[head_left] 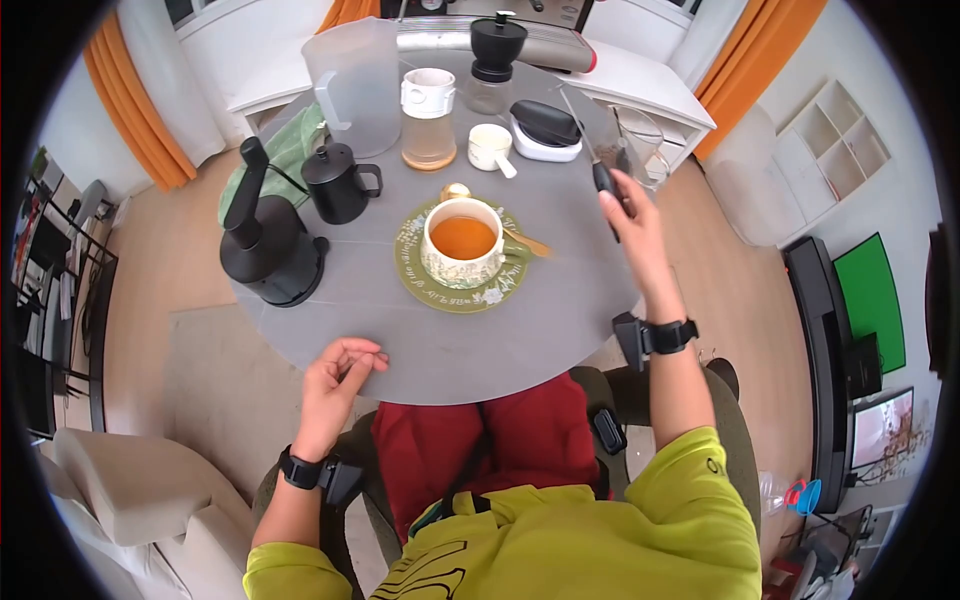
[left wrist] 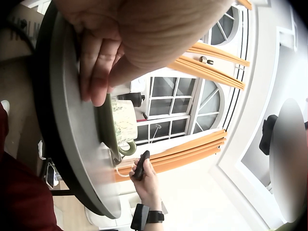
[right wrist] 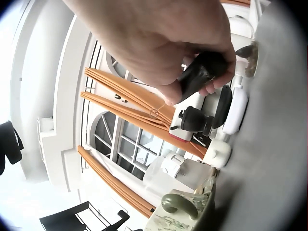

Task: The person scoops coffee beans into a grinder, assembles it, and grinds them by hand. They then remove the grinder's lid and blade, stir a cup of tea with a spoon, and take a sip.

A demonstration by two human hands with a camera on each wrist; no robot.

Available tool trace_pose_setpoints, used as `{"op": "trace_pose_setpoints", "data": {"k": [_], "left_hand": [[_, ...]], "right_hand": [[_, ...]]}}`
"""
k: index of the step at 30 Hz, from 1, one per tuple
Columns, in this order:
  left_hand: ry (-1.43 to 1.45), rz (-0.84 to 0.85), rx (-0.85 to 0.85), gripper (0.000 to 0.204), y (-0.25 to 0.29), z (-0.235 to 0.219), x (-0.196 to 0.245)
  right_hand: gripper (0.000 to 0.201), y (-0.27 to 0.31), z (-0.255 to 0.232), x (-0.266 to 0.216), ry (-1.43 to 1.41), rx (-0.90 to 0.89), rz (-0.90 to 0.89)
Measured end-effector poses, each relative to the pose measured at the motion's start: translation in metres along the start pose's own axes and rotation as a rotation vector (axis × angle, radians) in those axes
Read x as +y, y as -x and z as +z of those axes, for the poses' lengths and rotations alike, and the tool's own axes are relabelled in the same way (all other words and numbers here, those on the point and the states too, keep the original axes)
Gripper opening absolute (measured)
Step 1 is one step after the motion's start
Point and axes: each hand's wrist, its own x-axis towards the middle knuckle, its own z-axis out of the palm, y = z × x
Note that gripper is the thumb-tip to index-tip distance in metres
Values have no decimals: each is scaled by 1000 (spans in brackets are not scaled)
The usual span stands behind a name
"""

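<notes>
My right hand (head_left: 637, 225) grips the black handle of a handheld milk frother (right wrist: 204, 72) above the table's right side. Its thin metal rod points away from me and ends in a small ring, seen in the right wrist view. At the table's front edge, my left hand (head_left: 338, 383) holds nothing, its fingers loosely bent. Between the hands, a patterned cup (head_left: 462, 268) of amber liquid stands on a green saucer (head_left: 418, 283). A small wooden-looking spoon (head_left: 530, 243) lies by the cup's green handle.
Left on the grey table (head_left: 400, 345) stand a black kettle (head_left: 268, 255) and a small black pitcher (head_left: 338, 190). Behind are a translucent jug (head_left: 352, 80), a lidded glass jar (head_left: 429, 120), a hand grinder (head_left: 494, 60), a small white cup (head_left: 489, 146) and a glass pitcher (head_left: 640, 140).
</notes>
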Motion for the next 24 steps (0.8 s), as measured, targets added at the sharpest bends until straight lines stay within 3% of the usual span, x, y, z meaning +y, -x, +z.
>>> {"op": "trace_pose_setpoints", "data": {"k": [5,8,13,17,24], "left_hand": [[-36,4,13,13,1,3,0],[-58,26,11,13,1,3,3],[-61,8,15,13,2,4,5],[-66,28,6,13,1,4,2],[-99,23,30,12,2,7,5]], "right_hand": [[46,27,9,30,-65,36,36],[46,30,13,44,51,125,-78],[48,33,12,55,-40,105,88],[47,37,15,61,-128,145,107],[40,41,19,59,161,215,-50]]}}
